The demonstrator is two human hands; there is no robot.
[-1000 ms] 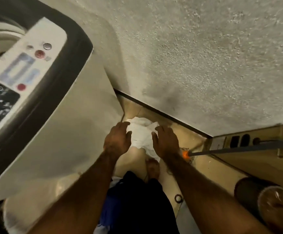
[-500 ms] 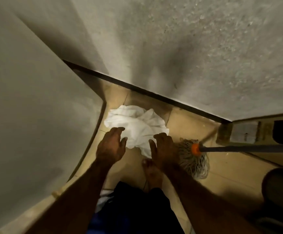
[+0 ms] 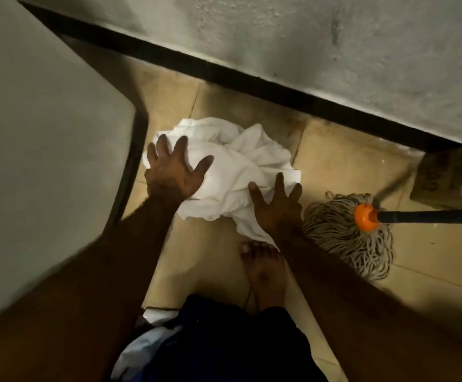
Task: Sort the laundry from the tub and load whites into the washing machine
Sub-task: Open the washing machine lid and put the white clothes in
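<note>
Two hands down at floor level, both spread wide, neither gripping anything yet. Going left to right: washer (image 3: pixel 45 139) side panel fills the left edge, its drum out of view above. Next, left hand (image 3: pixel 170 172), fingers splayed, palm down on the left edge of the white cloth (image 3: pixel 241 161); looks like touching, not closed on it. The cloth is a crumpled heap on the floor (image 3: pixel 334 166) tiles, close to the wall (image 3: pixel 307 45), just beside the washer's base. Right hand (image 3: pixel 275 208) sits at the heap's lower right edge, fingers also open and fanned, nothing pinched that I can see. A bare foot (image 3: pixel 263 271) stands just below it. Further right, mop (image 3: pixel 348 232) head lies on the floor just beside the right hand, handle running off frame. Cardboard box (image 3: pixel 442 177) at far right against the wall. Dark laundry (image 3: pixel 224 340) with some pale fabric at bottom centre; the tub itself I can't make out.

Step, as I judge it: gathering a white item to load. Next move calls for closing both hands in under the heap, bunching it so nothing trails, keeping clear of the mop strands, then lifting up and left to the washer opening.
</note>
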